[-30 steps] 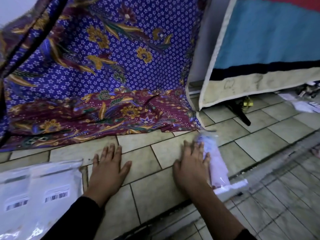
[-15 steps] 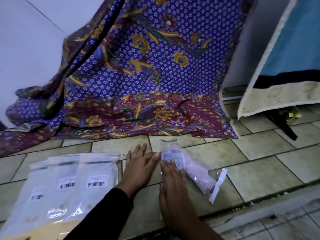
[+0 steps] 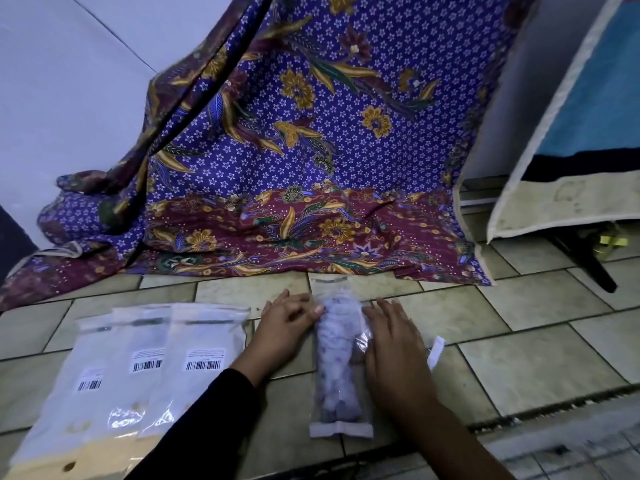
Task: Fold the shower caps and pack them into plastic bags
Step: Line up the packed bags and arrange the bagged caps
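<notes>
A clear plastic bag (image 3: 337,368) with a folded pale lilac shower cap inside lies lengthwise on the tiled floor, its white flap end toward me. My left hand (image 3: 285,323) lies flat on the floor at the bag's left, fingertips touching its upper edge. My right hand (image 3: 391,341) rests flat along the bag's right side, fingers straight, pressing the plastic. A white strip (image 3: 435,351) pokes out from behind my right hand.
Three packed bags with barcode labels (image 3: 145,368) lie overlapped at the left on the floor. A blue and maroon batik cloth (image 3: 294,150) hangs behind and spreads onto the tiles. A blue and cream mat (image 3: 568,188) leans at the right.
The bag was turned from a slant at the right to lie straight between my hands. My right hand came off its top to its right side. The view swung left.
</notes>
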